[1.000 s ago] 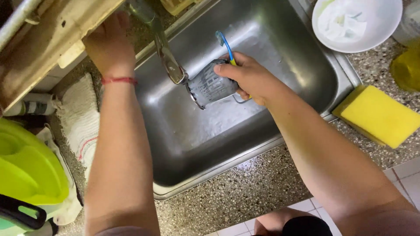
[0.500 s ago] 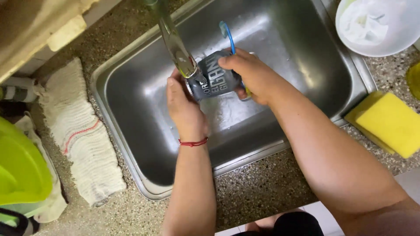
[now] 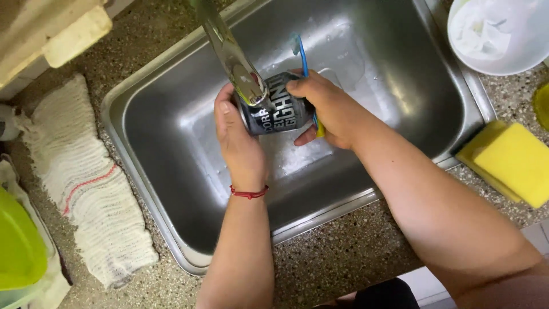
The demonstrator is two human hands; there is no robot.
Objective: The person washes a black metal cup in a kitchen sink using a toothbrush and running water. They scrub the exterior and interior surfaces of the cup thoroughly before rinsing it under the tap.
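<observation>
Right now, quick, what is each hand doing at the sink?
Left hand: closed around the open end of the dark mug under the faucet.
Right hand: holding the mug's other end, with a blue-handled brush.

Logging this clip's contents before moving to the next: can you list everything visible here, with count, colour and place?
sink: one, steel, set in the counter, centre
faucet: one, chrome, reaching over the sink from the top
glass: one, dark with pale lettering, held on its side under the faucet
brush: one, blue handle, held along with the glass, sticking up behind it
sponge: one, yellow, counter at right
bowl: one, white, top right
cloth: one, off-white with a red stripe, counter at left
container: one, lime green, left edge
counter: speckled stone
left hand: on the glass's open end, red string on wrist
right hand: gripping glass and brush
</observation>
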